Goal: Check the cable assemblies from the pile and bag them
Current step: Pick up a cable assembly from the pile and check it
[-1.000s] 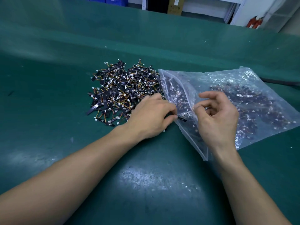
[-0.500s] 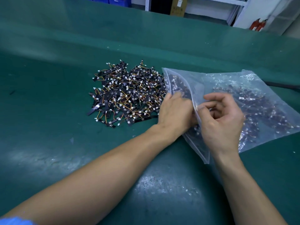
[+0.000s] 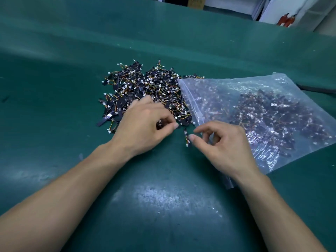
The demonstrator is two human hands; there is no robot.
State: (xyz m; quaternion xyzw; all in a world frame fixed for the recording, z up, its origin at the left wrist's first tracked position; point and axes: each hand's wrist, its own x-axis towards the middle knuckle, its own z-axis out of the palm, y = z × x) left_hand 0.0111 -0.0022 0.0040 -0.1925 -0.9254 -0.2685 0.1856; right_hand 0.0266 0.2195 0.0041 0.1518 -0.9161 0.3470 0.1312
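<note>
Nearest: a wide bare stretch of dark green matte table cover [image 3: 163,215], scuffed pale in the middle, open between 2 bare forearms [image 3: 63,193] coming in from the lower corners. More free cover out beyond the left forearm. Less room on the right, hemmed by the near corner of a clear zip-top plastic bag [image 3: 227,91].

Further in, left hand [image 3: 143,128] palm down on the near right edge of a loose heap of small black cable assemblies with orange and yellow wires and white plugs [image 3: 145,88]. Fingers curled, thumb tip pressed to forefinger tip; dark bits under the curl, a pinch on any of them impossible to confirm. Right hand [image 3: 225,144] palm down over the bag's mouth edge, fingers loosely bent, thumb and forefinger a narrow gap apart, nothing gripped.

Between the 2 hands, on bare cover, 1 loose short black cable assembly with a white plug [image 3: 186,138], lying lengthwise away from the viewer, just beside the right thumb tip; touching or not, cannot tell. Just clear of the left thumb.

Beyond, the heap's right edge against the bag. Bag flat, mouth edge toward the heap, slanting from far left to near right, with many bagged assemblies [image 3: 272,115] massed in its right half.

Farthest: a raised fold in the green cover, a thin black strip [image 3: 320,90] by the bag's far right corner, then a brown cardboard box [image 3: 195,2] and 2 red objects [image 3: 287,19] past the table's far edge.
</note>
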